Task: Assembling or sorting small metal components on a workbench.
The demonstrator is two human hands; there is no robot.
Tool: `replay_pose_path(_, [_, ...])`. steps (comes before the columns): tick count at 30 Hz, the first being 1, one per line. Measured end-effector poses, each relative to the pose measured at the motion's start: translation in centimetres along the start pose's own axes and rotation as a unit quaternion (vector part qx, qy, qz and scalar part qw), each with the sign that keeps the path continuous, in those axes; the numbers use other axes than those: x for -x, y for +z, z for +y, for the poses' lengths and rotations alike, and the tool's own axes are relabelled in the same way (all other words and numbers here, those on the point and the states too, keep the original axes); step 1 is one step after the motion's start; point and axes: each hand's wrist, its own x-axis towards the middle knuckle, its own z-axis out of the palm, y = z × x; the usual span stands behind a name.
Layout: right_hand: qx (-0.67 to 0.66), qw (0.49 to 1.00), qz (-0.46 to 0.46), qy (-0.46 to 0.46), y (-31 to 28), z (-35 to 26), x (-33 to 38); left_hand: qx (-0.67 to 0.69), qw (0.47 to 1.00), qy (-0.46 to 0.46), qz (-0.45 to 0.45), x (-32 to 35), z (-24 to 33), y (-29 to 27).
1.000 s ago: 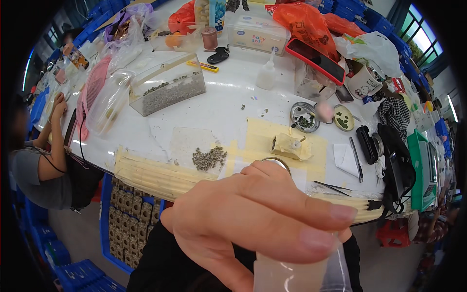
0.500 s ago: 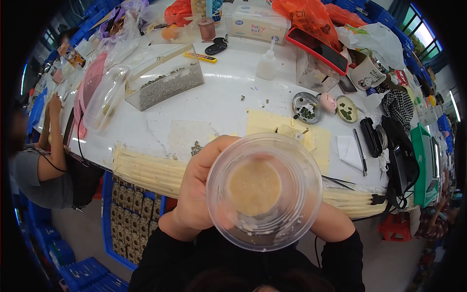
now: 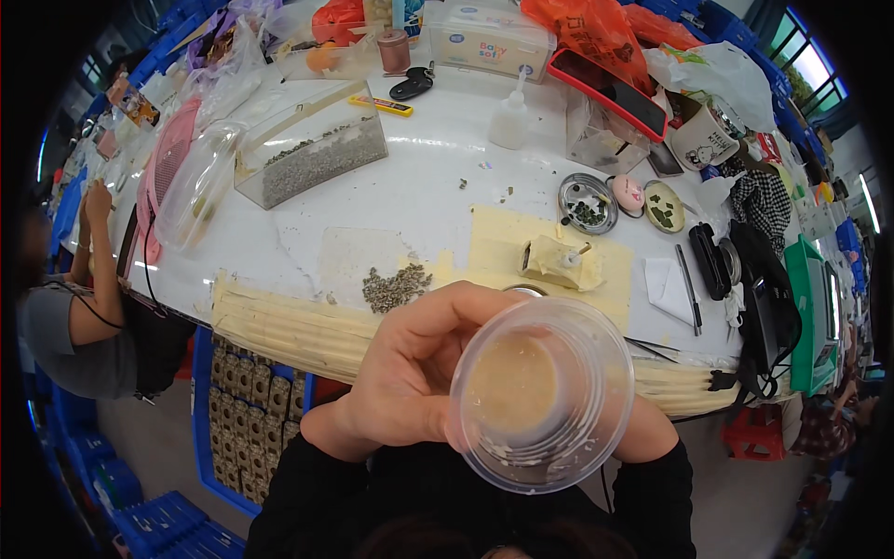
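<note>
My left hand (image 3: 400,373) is closed round the left side of a clear plastic cup (image 3: 601,391), its thumb on the near side. The cup's mouth tilts toward me, and beige paste (image 3: 512,377) sits at the bottom, with smears up the ribbed wall. My right hand's wrist (image 3: 647,424) comes in behind the cup; its fingers are hidden. Just beyond lies a pile of small grey-brown pieces (image 3: 396,287) on the white table. A small block with a cream top and a short peg (image 3: 563,263) stands on yellow sheeting (image 3: 494,228).
A clear box of grey granules (image 3: 321,163) stands left of centre, near a white squeeze bottle (image 3: 509,116). Dishes with green pieces (image 3: 589,205), a red-framed phone (image 3: 607,93) and tweezers (image 3: 652,348) lie rightward. A blue crate (image 3: 205,410) is below left. A co-worker (image 3: 79,317) sits left.
The cup has moved right and slightly down, held by my left hand. The grey-brown pile and the block beyond it have come more into view.
</note>
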Motion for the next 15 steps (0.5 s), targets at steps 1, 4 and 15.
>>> replay_pose_path(1, [0.0, 1.0, 0.0, -0.003, -0.1, -0.1, -0.1, 0.006, 1.0, 0.01, -0.009, -0.2, 0.0, 0.5])
replay_pose_path(4, [0.014, 1.0, -0.003, -0.011, 0.1, -0.2, -0.1, 0.014, 0.998, 0.046, -0.027, -0.6, 0.1, 1.7])
replay_pose_path(15, [0.076, 0.996, 0.032, -0.046, 0.2, -0.7, -0.7, 0.038, 0.974, 0.199, 0.105, -1.1, 0.3, 5.4])
